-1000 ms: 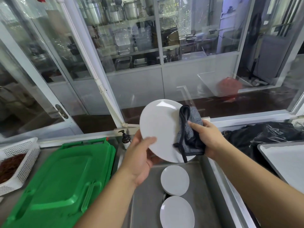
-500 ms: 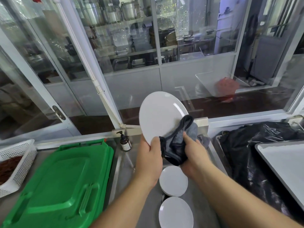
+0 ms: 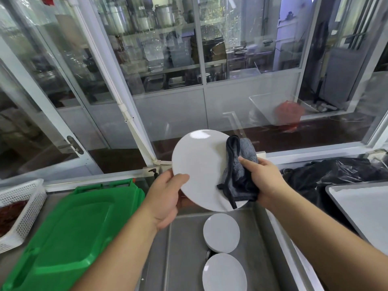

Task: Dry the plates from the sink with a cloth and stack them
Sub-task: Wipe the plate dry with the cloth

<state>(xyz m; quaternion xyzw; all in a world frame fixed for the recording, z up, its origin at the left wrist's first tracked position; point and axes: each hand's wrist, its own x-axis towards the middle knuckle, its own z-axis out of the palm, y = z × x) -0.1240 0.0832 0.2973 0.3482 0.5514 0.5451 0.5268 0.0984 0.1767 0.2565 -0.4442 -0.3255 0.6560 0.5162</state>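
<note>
A white plate (image 3: 199,164) is held up over the steel sink (image 3: 180,259), tilted toward me. My left hand (image 3: 165,198) grips its lower left rim, thumb on the face. My right hand (image 3: 263,181) holds a dark grey cloth (image 3: 239,175) pressed against the plate's right side, wrapped over the rim. Two more white plates lie in the sink below: one (image 3: 221,233) on a small stack, another (image 3: 224,274) nearer to me.
A green plastic lid (image 3: 69,234) covers the counter on the left, with a white basket (image 3: 21,208) of red chillies beyond it. A black plastic bag (image 3: 336,175) and a grey tray (image 3: 365,208) sit on the right. A soap pump bottle (image 3: 154,174) stands behind the sink.
The cloth moved from the plate's bottom edge up to its right side. The plate turned to face me more and my left hand shifted to the lower left rim.
</note>
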